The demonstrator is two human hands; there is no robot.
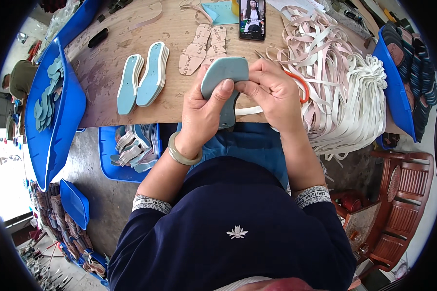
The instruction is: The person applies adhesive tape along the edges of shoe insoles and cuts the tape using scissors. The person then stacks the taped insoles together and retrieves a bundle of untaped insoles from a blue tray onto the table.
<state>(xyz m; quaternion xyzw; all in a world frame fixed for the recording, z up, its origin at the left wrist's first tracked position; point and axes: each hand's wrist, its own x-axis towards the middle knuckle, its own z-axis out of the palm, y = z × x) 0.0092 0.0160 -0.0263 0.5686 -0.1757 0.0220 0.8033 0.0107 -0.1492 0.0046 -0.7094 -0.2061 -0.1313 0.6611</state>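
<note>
Head view: the left hand (204,104) has its grip clamped on a grey-blue foam shoe insole (224,72), thumb on top; the right hand (272,89) pinches the insole's right edge, above the brown wooden tabletop (179,43); pale blue soles (143,77) lie left, white and pink straps (344,92) right.

1. Small shoe-making workshop – a worn wooden bench (145,29) with stacks of light blue insoles (143,77) and tan cardboard sole patterns (201,48).
2. Big heap of pink and white straps (344,92) – loads of them.
3. Blue plastic bins (58,126) of cut parts, bare concrete floor (90,194).
</note>
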